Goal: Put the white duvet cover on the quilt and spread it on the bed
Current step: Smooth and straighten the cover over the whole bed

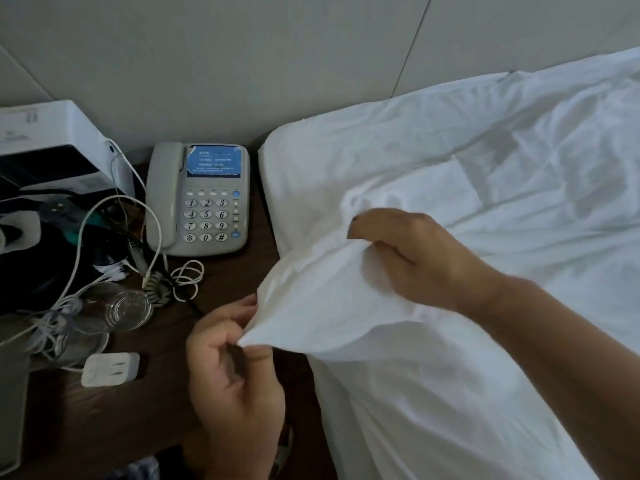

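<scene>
The white duvet cover (433, 393) lies rumpled over the bed (311, 157), filling the right half of the view. One corner of it is lifted off the bed's near left edge. My left hand (235, 368) pinches the tip of that corner between thumb and fingers, out over the bedside table. My right hand (412, 258) grips a fold of the cover a little further in, fingers curled into the cloth. I cannot tell the quilt apart from the cover.
A dark wooden bedside table (221, 282) stands left of the bed. On it are a grey desk phone (199, 199), tangled white cables (114, 237), clear glasses (117, 310), a white charger plug (110, 368) and a white box (52, 136). A grey panelled wall (242, 64) runs behind.
</scene>
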